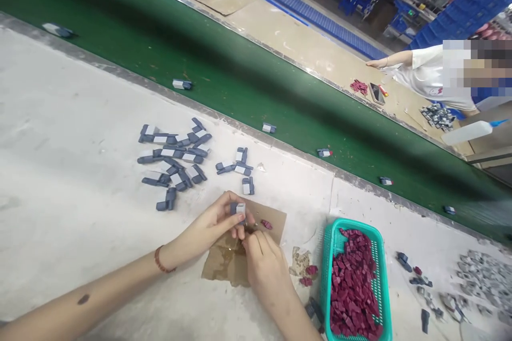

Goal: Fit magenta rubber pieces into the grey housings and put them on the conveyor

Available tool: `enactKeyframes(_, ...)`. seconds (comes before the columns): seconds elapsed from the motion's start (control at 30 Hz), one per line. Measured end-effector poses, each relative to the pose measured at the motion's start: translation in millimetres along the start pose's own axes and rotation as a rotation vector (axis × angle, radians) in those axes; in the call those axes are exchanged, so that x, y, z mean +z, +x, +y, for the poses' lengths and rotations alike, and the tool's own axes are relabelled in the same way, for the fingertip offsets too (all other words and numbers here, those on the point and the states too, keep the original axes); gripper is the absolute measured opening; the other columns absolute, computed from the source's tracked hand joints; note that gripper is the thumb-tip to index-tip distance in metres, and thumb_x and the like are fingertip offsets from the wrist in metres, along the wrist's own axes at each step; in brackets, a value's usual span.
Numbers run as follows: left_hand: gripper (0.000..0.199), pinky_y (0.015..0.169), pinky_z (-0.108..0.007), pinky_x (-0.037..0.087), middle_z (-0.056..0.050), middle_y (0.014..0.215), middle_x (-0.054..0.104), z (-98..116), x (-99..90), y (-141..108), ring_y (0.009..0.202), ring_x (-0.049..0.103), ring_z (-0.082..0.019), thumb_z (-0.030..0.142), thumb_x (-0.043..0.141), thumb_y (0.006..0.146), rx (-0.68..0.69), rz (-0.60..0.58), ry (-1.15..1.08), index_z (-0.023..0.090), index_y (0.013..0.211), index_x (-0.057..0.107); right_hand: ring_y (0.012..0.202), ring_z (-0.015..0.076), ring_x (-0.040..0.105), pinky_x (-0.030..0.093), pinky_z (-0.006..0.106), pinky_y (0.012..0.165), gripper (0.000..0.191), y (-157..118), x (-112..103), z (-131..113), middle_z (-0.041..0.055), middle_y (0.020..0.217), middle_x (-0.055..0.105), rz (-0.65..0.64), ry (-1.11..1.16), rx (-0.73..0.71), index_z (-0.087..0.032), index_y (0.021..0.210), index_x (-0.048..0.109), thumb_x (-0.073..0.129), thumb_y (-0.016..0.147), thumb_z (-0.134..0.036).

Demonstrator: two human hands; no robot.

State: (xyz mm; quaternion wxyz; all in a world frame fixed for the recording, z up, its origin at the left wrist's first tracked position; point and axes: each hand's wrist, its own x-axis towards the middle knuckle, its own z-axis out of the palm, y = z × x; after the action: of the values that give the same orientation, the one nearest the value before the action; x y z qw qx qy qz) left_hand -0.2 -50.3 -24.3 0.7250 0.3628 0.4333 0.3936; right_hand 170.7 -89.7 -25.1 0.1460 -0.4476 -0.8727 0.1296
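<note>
My left hand point(224, 221) grips a small dark grey and white plastic part point(239, 209) between thumb and fingers, above a piece of cardboard point(276, 216). Close against it, my right hand point(264, 258) has its fingertips pinched together just below the part. Whatever those fingertips hold is hidden. The cardboard has a wet, brown, glossy patch point(226, 258), and one maroon piece point(266, 224) lies on it near my right knuckles. Several similar grey and white parts point(176, 154) lie in a loose group beyond my left hand.
A teal basket point(326, 261) of maroon pieces point(354, 282) stands right of my right hand. Beyond the table, a green conveyor belt point(224, 85) carries spaced-out parts. Pale grey pieces point(484, 277) are heaped at far right. Across the belt sits a person in a white top point(428, 72).
</note>
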Motion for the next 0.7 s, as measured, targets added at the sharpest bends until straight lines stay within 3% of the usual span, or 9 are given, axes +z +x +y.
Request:
enactKeyframes(0.23, 0.035, 0.06, -0.028, 0.045, 0.0, 0.072, 0.059, -4, 0.4, 1, 0.062, 0.052, -0.015, 0.049, 0.066, 0.079, -0.008, 0.025, 0.152, 0.018, 0.092, 0.056, 0.069, 0.0208, 0.059, 0.051, 0.03, 0.061, 0.027, -1, 0, 0, 0.0054, 0.075, 0.061, -0.028, 0.063, 0.03, -0.019, 0.088, 0.056, 0.036, 0.09, -0.001)
enactKeyframes(0.4, 0.047, 0.056, -0.026, 0.04, -0.003, 0.088, 0.056, -3, 1.3, 0, 0.066, 0.048, -0.014, 0.055, 0.067, 0.077, -0.022, 0.032, 0.121, 0.018, 0.103, 0.054, 0.076, 0.018, 0.065, 0.053, 0.027, 0.069, 0.015, -1, -16, 10, 0.0044, 0.083, 0.068, 0.016, 0.608, 0.243, -0.02, 0.093, 0.062, 0.048, 0.094, -0.016)
enactKeyframes(0.53, 0.049, 0.058, -0.028, 0.039, 0.002, 0.07, 0.046, 2, 0.5, -7, 0.059, 0.043, -0.013, 0.063, 0.045, 0.088, -0.007, -0.127, 0.273, 0.016, 0.091, 0.059, 0.079, 0.0175, 0.068, 0.053, 0.027, 0.069, 0.011, -4, -24, 17, 0.0043, 0.086, 0.072, 0.194, 0.955, 0.415, -0.021, 0.092, 0.067, 0.059, 0.091, -0.029)
enactKeyframes(0.7, 0.053, 0.056, -0.027, 0.037, 0.002, 0.07, 0.044, 7, 3.3, -14, 0.057, 0.041, -0.013, 0.061, 0.029, 0.095, 0.047, -0.325, 0.363, 0.017, 0.085, 0.058, 0.076, 0.017, 0.067, 0.053, 0.027, 0.068, 0.015, -6, -23, 16, 0.0043, 0.083, 0.071, 0.275, 1.1, 0.43, -0.021, 0.09, 0.069, 0.063, 0.09, -0.035)
